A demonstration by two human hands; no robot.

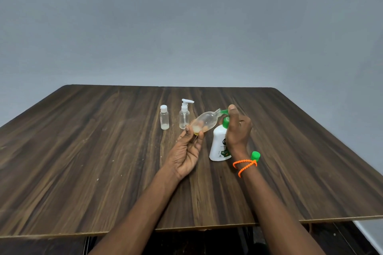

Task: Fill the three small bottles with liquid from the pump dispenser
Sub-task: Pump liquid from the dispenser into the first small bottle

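Observation:
A white pump dispenser (217, 145) with a green pump head stands on the wooden table (103, 151). My right hand (238, 126) is wrapped around its top, thumb on the pump head. My left hand (186, 151) holds a clear rounded small bottle (205, 120) by its base, tilted so its open neck meets the green spout; a little yellowish liquid lies at its bottom. Two other small clear bottles stand to the left: one with a white flip cap (164, 117) and one with a white pump top (184, 116). Each holds a little liquid.
A green cap (255, 155) lies on the table behind my right wrist, which wears an orange beaded band. The table's near edge runs just under my forearms. A plain grey wall stands behind the table.

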